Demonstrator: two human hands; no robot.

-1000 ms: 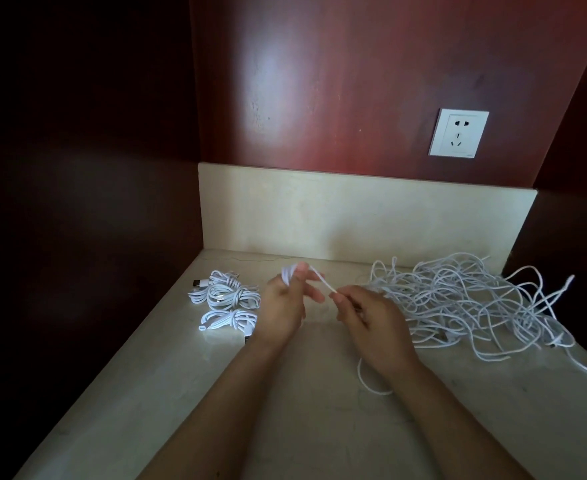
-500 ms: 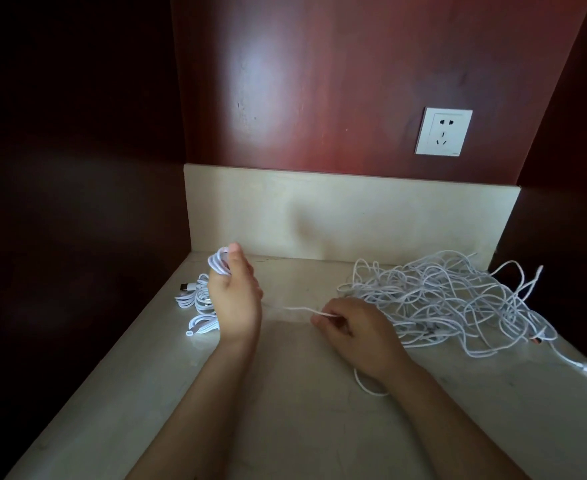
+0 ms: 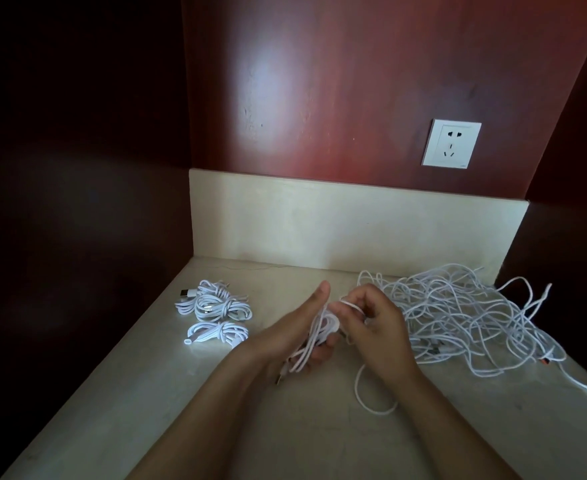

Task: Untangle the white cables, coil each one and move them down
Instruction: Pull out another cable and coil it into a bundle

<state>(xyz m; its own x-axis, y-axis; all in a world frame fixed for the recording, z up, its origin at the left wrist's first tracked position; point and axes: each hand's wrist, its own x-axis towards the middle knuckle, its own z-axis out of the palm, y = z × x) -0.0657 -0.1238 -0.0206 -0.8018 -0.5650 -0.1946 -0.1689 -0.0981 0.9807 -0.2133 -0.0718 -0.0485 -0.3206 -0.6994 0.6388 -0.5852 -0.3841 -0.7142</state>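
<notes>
1. The fingers (image 3: pixel 320 354) of my left hand (image 3: pixel 285 337) are curling under a half-wound coil (image 3: pixel 319 334) and gripping it, thumb standing up. My right hand (image 3: pixel 376 329) is pinching a strand of the same cable at the coil's top.
2. The coil's long axis is running from my thumb down toward my left wrist. Its loose tail (image 3: pixel 364 393) is looping on the desk (image 3: pixel 319 438) under my right wrist, so I judge the right hand nearer for the next wrap.
3. The tangle (image 3: pixel 458 317) is lying to the right, the finished coils (image 3: pixel 215 313) to the left.
4. My right hand is hiding where the tail leaves the coil, and I cannot tell whether the tail is free of the tangle.
</notes>
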